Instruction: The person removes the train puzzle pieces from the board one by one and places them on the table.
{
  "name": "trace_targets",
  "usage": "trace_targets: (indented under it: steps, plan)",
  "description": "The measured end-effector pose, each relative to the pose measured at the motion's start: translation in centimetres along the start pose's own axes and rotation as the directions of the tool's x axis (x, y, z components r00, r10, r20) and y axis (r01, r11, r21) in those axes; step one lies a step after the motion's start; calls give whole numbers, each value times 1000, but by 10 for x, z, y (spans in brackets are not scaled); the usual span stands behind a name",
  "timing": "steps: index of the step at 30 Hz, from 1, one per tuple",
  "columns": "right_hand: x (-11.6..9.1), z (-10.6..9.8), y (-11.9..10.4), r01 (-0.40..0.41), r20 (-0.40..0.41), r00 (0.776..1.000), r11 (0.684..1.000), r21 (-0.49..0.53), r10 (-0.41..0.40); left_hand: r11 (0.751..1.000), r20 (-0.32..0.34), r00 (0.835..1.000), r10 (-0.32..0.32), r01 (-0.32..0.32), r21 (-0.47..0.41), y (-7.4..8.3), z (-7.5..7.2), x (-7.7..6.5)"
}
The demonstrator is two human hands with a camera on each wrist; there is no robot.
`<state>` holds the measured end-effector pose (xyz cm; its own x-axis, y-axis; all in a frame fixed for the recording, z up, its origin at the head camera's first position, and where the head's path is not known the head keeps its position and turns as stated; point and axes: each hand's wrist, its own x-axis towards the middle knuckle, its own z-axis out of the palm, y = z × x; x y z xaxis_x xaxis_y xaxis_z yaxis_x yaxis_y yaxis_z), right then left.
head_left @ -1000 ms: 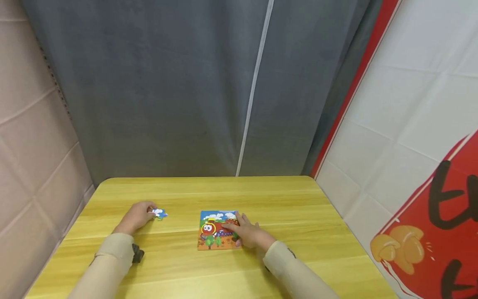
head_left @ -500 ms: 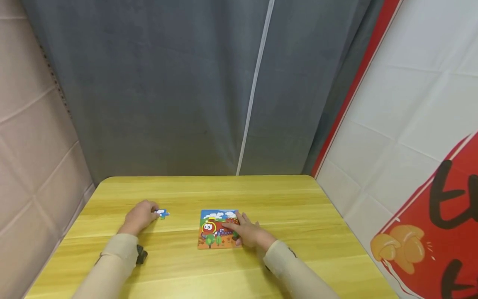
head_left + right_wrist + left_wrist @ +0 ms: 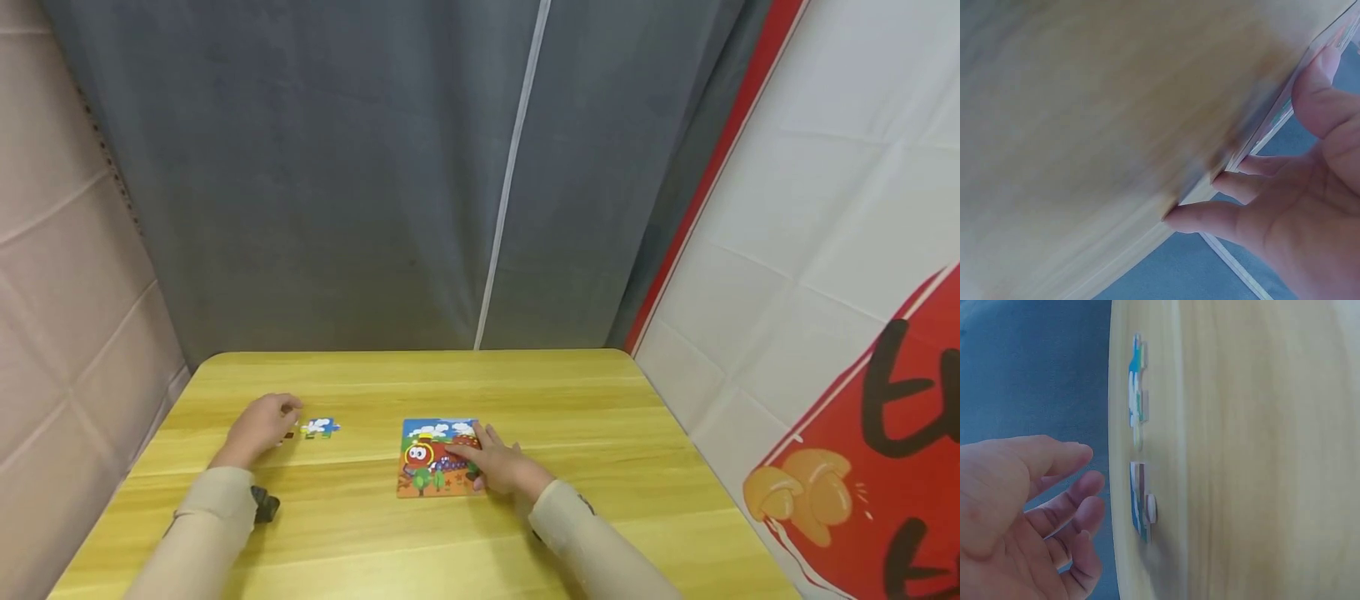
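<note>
My left hand [image 3: 261,425] hovers over the left part of the table, holding nothing; its fingers are bent loosely with a gap to the thumb. A blue, white and green jigsaw piece [image 3: 321,427] lies just right of its fingertips. A second jigsaw piece [image 3: 1140,501] lies in line with the first in the left wrist view, and in the head view the hand partly covers it. My right hand [image 3: 501,467], fingers spread, rests on the right edge of a square picture puzzle [image 3: 431,482] showing a red caterpillar, clouds and small trees.
The light wooden table [image 3: 360,533] ends at a grey curtain [image 3: 337,208] at the back. White panels stand at both sides, the right one with a red printed banner [image 3: 885,467]. A dark wrist camera [image 3: 265,505] sits on the left sleeve.
My left hand first slid slightly right at the jigsaw piece, then drew back left and away from it, uncovering part of the second piece. My right hand has stayed on the puzzle.
</note>
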<state>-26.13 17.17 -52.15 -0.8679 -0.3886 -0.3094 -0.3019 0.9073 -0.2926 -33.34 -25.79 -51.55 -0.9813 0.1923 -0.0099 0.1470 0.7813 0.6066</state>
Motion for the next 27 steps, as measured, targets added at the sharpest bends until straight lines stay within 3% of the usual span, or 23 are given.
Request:
trace_targets:
  steps: [8, 16, 22, 27]
  plan:
    - [3, -1, 0, 5, -10, 1000, 1000, -8, -6, 991, -33, 993, 115, -112, 69, 8, 6, 2]
    - [5, -2, 2, -48, -44, 998, 998, -41, 46, 986, 23, 986, 164, -164, 13, 38, 17, 8]
    - [7, -1, 1, -83, -41, 996, 995, -61, 81, 982, 71, 979, 189, -187, -28, 61, 34, 14]
    - [7, -1, 0, -98, -41, 995, 992, -74, 95, 975, 85, 972, 220, -221, -7, 78, 50, 21]
